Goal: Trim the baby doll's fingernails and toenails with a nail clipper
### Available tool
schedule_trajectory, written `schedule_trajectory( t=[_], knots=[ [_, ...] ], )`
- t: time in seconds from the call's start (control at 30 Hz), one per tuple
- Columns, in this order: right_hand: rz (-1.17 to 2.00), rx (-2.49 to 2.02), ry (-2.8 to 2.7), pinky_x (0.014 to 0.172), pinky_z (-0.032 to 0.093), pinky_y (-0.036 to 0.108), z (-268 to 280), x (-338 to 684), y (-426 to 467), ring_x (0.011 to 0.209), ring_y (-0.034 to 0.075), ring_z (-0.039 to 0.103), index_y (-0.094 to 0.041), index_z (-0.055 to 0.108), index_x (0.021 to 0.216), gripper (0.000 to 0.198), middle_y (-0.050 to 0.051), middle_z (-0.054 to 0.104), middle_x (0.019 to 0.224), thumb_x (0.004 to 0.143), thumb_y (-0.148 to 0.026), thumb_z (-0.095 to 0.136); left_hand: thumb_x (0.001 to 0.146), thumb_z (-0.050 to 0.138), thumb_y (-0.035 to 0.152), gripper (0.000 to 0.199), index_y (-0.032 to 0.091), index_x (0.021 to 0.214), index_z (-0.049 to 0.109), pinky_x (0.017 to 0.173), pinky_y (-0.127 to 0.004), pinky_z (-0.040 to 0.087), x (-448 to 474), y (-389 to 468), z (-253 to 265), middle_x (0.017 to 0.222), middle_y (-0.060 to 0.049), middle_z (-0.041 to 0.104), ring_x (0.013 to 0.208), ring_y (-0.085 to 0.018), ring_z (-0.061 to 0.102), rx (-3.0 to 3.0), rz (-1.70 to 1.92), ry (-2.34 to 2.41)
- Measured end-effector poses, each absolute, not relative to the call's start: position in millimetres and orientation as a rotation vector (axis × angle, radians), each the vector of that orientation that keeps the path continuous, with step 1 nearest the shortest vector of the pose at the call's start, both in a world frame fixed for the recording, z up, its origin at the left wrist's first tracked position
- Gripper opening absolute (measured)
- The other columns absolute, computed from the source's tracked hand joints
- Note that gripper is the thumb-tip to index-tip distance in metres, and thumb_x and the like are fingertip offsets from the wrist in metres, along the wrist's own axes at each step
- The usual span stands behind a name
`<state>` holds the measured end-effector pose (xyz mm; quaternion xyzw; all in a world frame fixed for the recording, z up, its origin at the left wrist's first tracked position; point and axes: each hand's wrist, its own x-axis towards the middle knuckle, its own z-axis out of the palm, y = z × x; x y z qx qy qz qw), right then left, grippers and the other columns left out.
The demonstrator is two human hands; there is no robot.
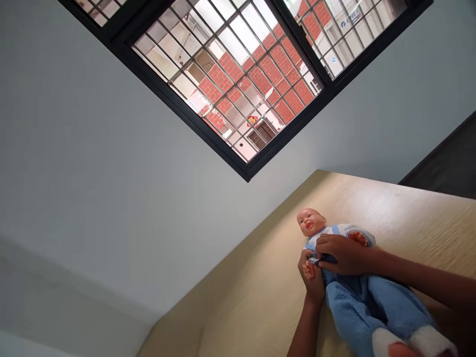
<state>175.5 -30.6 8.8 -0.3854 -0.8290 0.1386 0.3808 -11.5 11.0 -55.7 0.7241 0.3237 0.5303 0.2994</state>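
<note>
A baby doll (372, 297) in blue trousers and a white-and-blue top lies on its back on the wooden table. My left hand (312, 285) is closed around the doll's forearm, by the small doll hand (308, 269). Across the doll's chest reaches my right hand (344, 254), its fingers pinched at a small silvery and dark item (314, 260) by the doll's sleeve. My fingers partly cover this item, so its kind does not show. The doll's other hand (359, 237) sticks out past my right wrist.
The light wooden table (409, 208) runs along a pale wall (130, 173). Above it is a black-framed window (247, 173) with metal bars and a brick building outside. A dark area (446, 158) lies beyond the table's far right edge. The camera view is tilted.
</note>
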Motion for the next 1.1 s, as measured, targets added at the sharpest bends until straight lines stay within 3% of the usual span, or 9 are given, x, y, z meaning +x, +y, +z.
schedule_trajectory(
  t=[1.1],
  knots=[
    [0.279, -1.0, -2.129, 0.075, 0.04, 0.031, 10, 177, -30, 0.085, 0.019, 0.057, -0.017, 0.061, 0.081, 0.007, 0.005, 0.063, 0.088, 0.085, -0.023, 0.06, 0.08, 0.058, 0.031, 0.019, 0.013, 0.082, 0.061, 0.072, -0.024, 0.046, -9, 10, -46, 0.078, -0.004, 0.059, 0.073, -0.015, 0.053, 1.956, 1.387, 0.916]
  ],
)
